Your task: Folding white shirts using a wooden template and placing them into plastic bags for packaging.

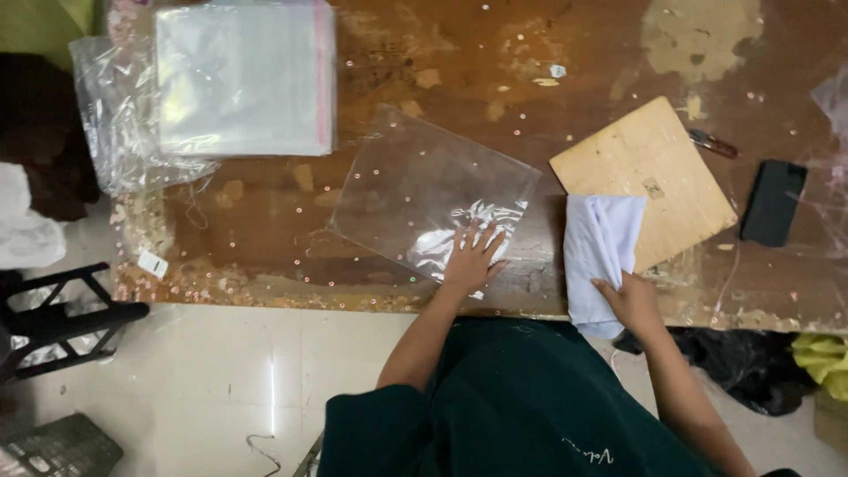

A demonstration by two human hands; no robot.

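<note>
My left hand lies flat with fingers spread on the near corner of a clear plastic bag that rests on the worn brown table. My right hand grips the lower end of a folded white cloth at the table's front edge. The cloth lies partly over a square light wooden board.
A stack of clear plastic bags sits at the table's far left on loose crumpled plastic. A black flat object and a small tool lie at the right. A black stool stands on the tiled floor at left.
</note>
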